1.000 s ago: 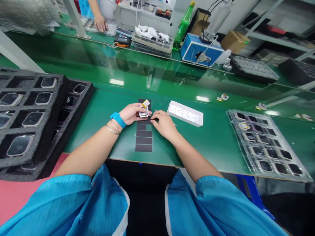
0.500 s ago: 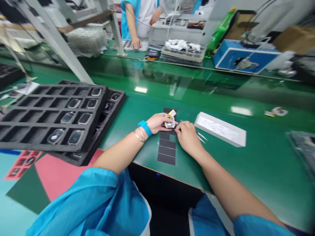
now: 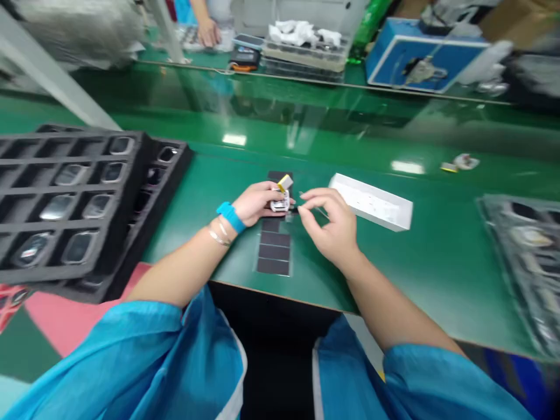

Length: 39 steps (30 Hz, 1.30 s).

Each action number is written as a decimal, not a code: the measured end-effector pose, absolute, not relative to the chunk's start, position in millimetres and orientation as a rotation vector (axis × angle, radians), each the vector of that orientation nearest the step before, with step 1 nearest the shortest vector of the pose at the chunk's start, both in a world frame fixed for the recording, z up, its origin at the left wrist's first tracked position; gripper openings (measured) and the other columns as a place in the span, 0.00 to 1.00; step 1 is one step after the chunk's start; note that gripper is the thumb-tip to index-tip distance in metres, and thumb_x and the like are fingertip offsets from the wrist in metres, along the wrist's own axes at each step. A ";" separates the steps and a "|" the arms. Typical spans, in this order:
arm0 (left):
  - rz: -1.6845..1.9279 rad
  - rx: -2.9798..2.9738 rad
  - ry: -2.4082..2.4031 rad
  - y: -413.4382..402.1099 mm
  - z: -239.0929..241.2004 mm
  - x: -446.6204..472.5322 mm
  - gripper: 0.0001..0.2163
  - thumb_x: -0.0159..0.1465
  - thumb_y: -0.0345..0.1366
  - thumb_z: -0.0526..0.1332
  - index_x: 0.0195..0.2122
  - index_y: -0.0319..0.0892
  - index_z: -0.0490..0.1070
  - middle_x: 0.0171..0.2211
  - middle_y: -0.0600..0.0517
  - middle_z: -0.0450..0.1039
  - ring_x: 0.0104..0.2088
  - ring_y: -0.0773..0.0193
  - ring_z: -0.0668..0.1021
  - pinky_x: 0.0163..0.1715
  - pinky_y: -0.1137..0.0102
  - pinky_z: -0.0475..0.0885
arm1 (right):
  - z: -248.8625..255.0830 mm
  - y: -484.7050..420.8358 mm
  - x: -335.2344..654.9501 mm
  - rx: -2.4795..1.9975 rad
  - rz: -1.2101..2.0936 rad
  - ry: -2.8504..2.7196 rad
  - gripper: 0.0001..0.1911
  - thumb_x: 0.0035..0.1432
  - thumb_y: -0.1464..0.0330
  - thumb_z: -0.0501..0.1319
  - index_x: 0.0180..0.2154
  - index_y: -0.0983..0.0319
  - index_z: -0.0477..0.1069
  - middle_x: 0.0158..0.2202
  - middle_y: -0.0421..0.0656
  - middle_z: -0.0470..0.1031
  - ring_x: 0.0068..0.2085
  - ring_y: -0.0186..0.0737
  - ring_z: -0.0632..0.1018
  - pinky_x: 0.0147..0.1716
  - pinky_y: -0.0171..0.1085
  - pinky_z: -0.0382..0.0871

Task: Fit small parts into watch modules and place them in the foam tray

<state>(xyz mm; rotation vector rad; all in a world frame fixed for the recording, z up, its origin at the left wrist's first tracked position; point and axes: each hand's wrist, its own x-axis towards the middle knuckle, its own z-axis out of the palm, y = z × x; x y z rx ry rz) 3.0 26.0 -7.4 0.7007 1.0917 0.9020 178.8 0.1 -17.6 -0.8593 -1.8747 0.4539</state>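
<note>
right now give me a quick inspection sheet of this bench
surface: green bench mat, glossy
job's things: clear part with yellow tab, above dark sheet strips
clutter: white tray, foam tray of watch-like units, blister tray
grips: left hand holds the part; right hand beside it, hold unclear
cables: thin cable on far bench
surroundings: co-worker's hand, blue bench unit
</note>
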 end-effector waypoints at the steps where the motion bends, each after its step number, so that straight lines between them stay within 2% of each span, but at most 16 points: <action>1: 0.902 0.718 1.095 24.8 -6.6 4.8 0.04 0.57 0.23 0.61 0.32 0.35 0.68 0.29 0.48 0.76 0.28 0.66 0.78 0.30 0.70 0.77 | -17.9 1.3 179.0 -0.882 0.592 -1.804 0.04 0.58 0.69 0.61 0.30 0.60 0.68 0.37 0.44 0.77 0.41 0.40 0.77 0.46 0.44 0.70; 5: 0.854 0.768 1.095 19.6 -3.4 10.2 0.07 0.54 0.25 0.65 0.34 0.34 0.70 0.26 0.50 0.73 0.25 0.66 0.77 0.26 0.71 0.77 | -25.3 8.2 181.4 -1.000 1.093 -1.570 0.10 0.51 0.65 0.67 0.28 0.61 0.68 0.31 0.40 0.77 0.34 0.36 0.77 0.40 0.40 0.72; 8: 0.810 0.789 1.113 15.3 -1.9 13.5 0.06 0.54 0.25 0.64 0.32 0.34 0.70 0.25 0.50 0.73 0.25 0.66 0.77 0.25 0.74 0.76 | -26.6 9.6 181.6 -1.012 1.176 -1.525 0.12 0.48 0.65 0.69 0.28 0.62 0.68 0.29 0.39 0.75 0.32 0.34 0.76 0.37 0.38 0.72; 19: 0.811 0.803 1.100 14.4 -8.8 15.4 0.06 0.52 0.25 0.66 0.29 0.35 0.69 0.24 0.51 0.72 0.24 0.67 0.76 0.24 0.74 0.77 | -20.9 5.1 180.5 -0.976 1.012 -1.747 0.10 0.51 0.72 0.65 0.34 0.60 0.64 0.31 0.37 0.75 0.32 0.33 0.76 0.37 0.36 0.70; 22: 0.826 0.791 1.092 14.2 -9.5 15.2 0.07 0.51 0.25 0.67 0.28 0.35 0.69 0.24 0.51 0.72 0.25 0.68 0.76 0.25 0.74 0.77 | -21.7 4.0 179.1 -1.022 0.908 -1.805 0.09 0.52 0.73 0.65 0.33 0.60 0.65 0.31 0.37 0.74 0.32 0.33 0.76 0.37 0.36 0.70; 26: 0.850 0.764 1.095 12.9 -6.2 17.1 0.05 0.53 0.25 0.64 0.28 0.35 0.68 0.24 0.51 0.72 0.23 0.69 0.75 0.24 0.74 0.76 | -21.8 -0.4 176.2 -1.077 0.682 -1.923 0.07 0.53 0.74 0.63 0.32 0.59 0.66 0.31 0.37 0.74 0.34 0.36 0.76 0.42 0.40 0.70; 30: 0.888 0.754 1.112 11.2 -4.0 19.0 0.05 0.53 0.24 0.64 0.29 0.35 0.68 0.23 0.52 0.72 0.23 0.69 0.76 0.24 0.74 0.77 | -19.9 -3.4 174.9 -1.117 0.460 -1.985 0.05 0.54 0.74 0.63 0.32 0.59 0.69 0.34 0.42 0.73 0.41 0.42 0.74 0.46 0.44 0.69; 32: 0.881 0.766 1.109 10.7 -5.3 19.6 0.06 0.53 0.25 0.64 0.30 0.35 0.68 0.25 0.50 0.74 0.25 0.67 0.77 0.24 0.74 0.77 | -19.8 -0.9 176.6 -1.168 0.422 -1.932 0.10 0.51 0.73 0.66 0.37 0.60 0.71 0.41 0.46 0.72 0.47 0.46 0.72 0.49 0.46 0.68; 34: 0.858 0.789 1.091 10.8 -7.6 19.9 0.07 0.53 0.25 0.65 0.32 0.35 0.68 0.26 0.49 0.75 0.26 0.64 0.79 0.24 0.74 0.76 | -21.8 4.9 179.8 -1.205 0.545 -1.822 0.21 0.46 0.70 0.69 0.44 0.60 0.71 0.49 0.48 0.69 0.50 0.47 0.71 0.50 0.47 0.69; 35: 0.844 0.800 1.078 10.9 -8.7 19.8 0.08 0.53 0.26 0.65 0.33 0.35 0.68 0.26 0.49 0.75 0.26 0.63 0.79 0.24 0.74 0.76 | -23.5 8.6 181.8 -1.207 0.675 -1.764 0.23 0.46 0.68 0.70 0.46 0.60 0.70 0.50 0.48 0.69 0.50 0.46 0.72 0.49 0.46 0.70; 37: 0.820 0.809 1.049 11.4 -10.1 18.9 0.10 0.52 0.27 0.66 0.34 0.35 0.68 0.27 0.49 0.75 0.27 0.61 0.80 0.25 0.73 0.76 | -27.4 15.5 185.2 -1.171 0.980 -1.658 0.18 0.51 0.63 0.68 0.43 0.60 0.72 0.46 0.46 0.73 0.43 0.42 0.75 0.44 0.43 0.72; 39: 0.800 0.793 0.999 12.0 -10.1 16.8 0.11 0.51 0.28 0.67 0.35 0.35 0.69 0.29 0.48 0.76 0.29 0.59 0.81 0.27 0.72 0.78 | -29.7 20.0 187.1 -1.128 1.148 -1.588 0.11 0.56 0.61 0.64 0.37 0.61 0.73 0.38 0.43 0.76 0.37 0.38 0.76 0.41 0.41 0.72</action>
